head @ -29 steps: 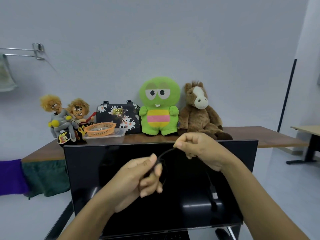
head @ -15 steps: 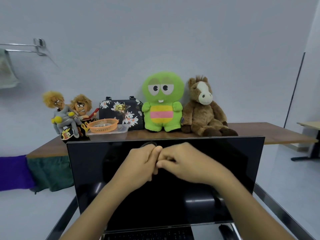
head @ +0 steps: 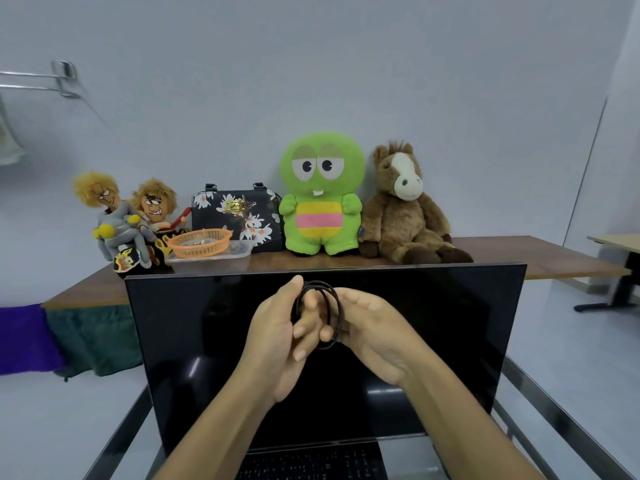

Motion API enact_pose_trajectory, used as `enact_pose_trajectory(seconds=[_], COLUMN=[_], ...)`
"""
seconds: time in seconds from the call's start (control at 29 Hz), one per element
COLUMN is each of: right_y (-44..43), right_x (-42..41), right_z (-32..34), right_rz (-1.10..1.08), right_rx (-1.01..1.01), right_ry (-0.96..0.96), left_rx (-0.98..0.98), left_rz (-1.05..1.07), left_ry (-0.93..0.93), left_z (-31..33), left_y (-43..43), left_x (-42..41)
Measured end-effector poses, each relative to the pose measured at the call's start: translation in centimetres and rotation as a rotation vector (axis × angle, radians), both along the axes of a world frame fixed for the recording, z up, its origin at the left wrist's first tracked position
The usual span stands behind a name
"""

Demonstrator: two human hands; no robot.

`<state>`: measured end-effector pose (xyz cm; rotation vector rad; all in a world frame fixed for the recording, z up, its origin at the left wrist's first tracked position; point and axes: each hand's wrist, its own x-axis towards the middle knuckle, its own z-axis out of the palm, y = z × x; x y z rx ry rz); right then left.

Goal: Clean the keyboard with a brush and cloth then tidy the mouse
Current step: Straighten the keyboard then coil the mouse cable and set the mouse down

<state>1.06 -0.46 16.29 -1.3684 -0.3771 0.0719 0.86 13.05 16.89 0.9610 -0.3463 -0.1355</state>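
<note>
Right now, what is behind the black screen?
A wooden table carrying two dolls, an orange basket on a clear tub, a floral bag, a green plush and a brown horse. The screen hides the table's front edge.

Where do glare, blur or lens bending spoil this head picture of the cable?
Head view: soft, even light, no hard shadows; pale reflections streak the dark screen low down, clear of the cable; motion blur smears the fingers inside its loops, hiding the grip; wide-angle bending tilts the far-right wall edge; the keyboard is dim.
</note>
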Motion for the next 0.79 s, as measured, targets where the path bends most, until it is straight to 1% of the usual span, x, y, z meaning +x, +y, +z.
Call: enact_pose_trajectory(seconds=[0.07,0.14,0.21,0.28,0.38,0.52,0.62,0.72,0.79], right_y=[-1.2,-1.5,-1.5,-1.8,-2.4,-2.1,-1.9,-1.8,-2.1], right_x=[-0.3,-0.6,-0.7,-0.5,-0.4,-0.3,-0.3,-0.4,-0.3], right_z=[0.2,0.1,-0.2,-0.3,-0.3,-1.1,-1.8,-2.3,-2.4], right_rz=[0.042,0.045,-0.054,-0.176,-0.279,-0.358,-0.379,-0.403,-0.390], right_rx=[0.044,-0.045,-0.115,-0.131,-0.157,-0.118,-0.053,-0.043,-0.084], right_ry=[0.052,-0.003,-0.059,-0.070,-0.058,-0.018,0.018,0.018,0.016], left_rx=[0.110,0.188,0.239,0.252,0.221,0.267,0.263,0.367,0.428], left_rz=[0.093,0.127,0.132,0.121,0.091,0.053,0.013,0.083,0.155], left_ry=[-0.014,-0.049,-0.085,-0.089,-0.082,-0.096,-0.027,-0.036,-0.054], left_z=[-0.4,-0.9,-1.3,-1.5,-1.9,-2.7,-3.2,-3.8,-4.2], left_y=[0.1,0.1,-0.1,-0.2,0.1,0.3,0.2,-0.2,-0.6], left_x=[0.3,0.4,0.5,0.6,1.1,1.3,1.3,1.4,1.7])
